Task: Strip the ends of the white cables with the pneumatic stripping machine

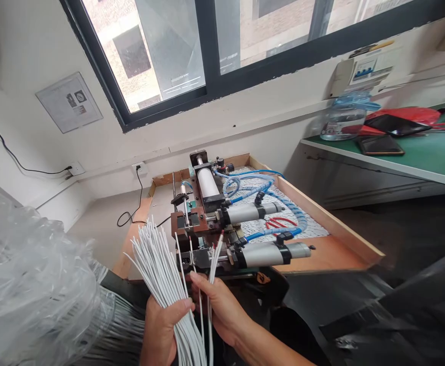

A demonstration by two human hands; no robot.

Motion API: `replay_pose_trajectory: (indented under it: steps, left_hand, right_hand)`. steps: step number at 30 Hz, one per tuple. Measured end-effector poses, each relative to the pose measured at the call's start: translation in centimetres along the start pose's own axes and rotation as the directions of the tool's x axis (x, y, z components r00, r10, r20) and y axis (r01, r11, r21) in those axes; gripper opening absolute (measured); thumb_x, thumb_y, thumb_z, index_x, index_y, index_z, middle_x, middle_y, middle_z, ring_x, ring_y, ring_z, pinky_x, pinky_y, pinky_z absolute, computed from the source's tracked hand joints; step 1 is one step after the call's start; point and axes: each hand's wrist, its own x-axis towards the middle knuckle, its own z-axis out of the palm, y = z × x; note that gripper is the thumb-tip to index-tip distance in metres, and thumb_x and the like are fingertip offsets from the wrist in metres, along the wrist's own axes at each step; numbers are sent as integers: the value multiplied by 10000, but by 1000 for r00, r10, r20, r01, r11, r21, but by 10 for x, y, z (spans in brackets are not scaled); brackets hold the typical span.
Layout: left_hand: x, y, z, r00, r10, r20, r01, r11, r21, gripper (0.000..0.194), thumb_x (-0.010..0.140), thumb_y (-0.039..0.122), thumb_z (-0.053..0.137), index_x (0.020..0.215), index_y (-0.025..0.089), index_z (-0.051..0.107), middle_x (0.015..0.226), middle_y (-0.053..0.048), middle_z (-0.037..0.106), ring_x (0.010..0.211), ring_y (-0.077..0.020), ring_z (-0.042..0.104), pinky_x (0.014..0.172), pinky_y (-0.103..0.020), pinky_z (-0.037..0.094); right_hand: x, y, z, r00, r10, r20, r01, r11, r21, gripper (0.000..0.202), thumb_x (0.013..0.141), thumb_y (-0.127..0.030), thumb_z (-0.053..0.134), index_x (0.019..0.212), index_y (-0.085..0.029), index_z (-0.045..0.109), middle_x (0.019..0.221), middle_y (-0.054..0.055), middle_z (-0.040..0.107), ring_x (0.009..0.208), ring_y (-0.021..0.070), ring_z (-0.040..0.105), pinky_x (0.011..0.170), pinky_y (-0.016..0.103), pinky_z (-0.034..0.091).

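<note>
My left hand (pixel 165 323) is wrapped round a thick bundle of white cables (pixel 156 259), their ends fanned out upward. Beside it, my right hand (pixel 222 310) is closed on a few separate white cables (pixel 215 262), at least one with a reddish tip. A single cable stands between the two hands, its lower part running down past my fingers. Just beyond the hands sits a pneumatic machine (pixel 199 256) with silver cylinders (pixel 266 254). The cable tips overlap its front in view, and I cannot tell whether they touch it. The right fingertips are partly hidden.
A shallow wooden tray (pixel 340 254) surrounds the machine, littered with small white offcuts (pixel 317 216). Blue air hoses (pixel 294 203) loop on its right. Clear plastic wrapping (pixel 28 284) covers more cables at left. A green table (pixel 428 157) holds a phone (pixel 380 145) and a jar (pixel 344 119).
</note>
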Motion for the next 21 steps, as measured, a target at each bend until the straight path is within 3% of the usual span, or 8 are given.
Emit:
replay_pose_trajectory:
  steps: [2,5,8,14,21]
  left_hand:
    - [-1,0,1,999,16,49,-16,1000,-2,260,508,75,660,757,148,655,635,-12,671,579,-174,582,588,-281,449]
    - [-3,0,3,993,6,122,-3,1000,-24,273,514,90,652,784,122,657,694,-45,684,660,-217,595,651,-320,448]
    - [-4,-2,1,996,-43,74,46,998,-35,184,516,101,656,700,111,642,610,-37,667,594,-199,591,604,-310,448]
    - [-2,-6,-5,995,-84,-61,85,996,7,127,537,105,657,655,105,610,547,-33,649,537,-173,589,553,-293,452]
    - [-1,-4,-5,996,-49,-78,49,999,-1,140,544,105,661,661,113,585,516,-9,619,502,-150,571,518,-276,445]
  right_hand:
    - [-2,1,1,997,-21,76,23,999,-25,252,561,-344,690,628,-115,609,502,-26,499,463,73,422,480,206,333]
    - [-6,3,-3,989,-132,64,139,983,-119,255,543,-335,706,598,-110,599,493,-26,495,452,63,384,464,198,295]
    - [-13,6,-9,976,-219,15,218,953,-210,268,600,-368,658,582,-112,581,459,-36,468,408,48,305,415,195,218]
    - [-21,7,-16,976,-214,-37,201,954,-221,253,648,-345,618,569,-116,541,463,-37,445,405,42,267,400,195,173]
    - [-12,4,-13,986,-159,-50,144,964,-224,266,641,-334,604,506,-133,495,425,-59,372,386,43,249,397,199,148]
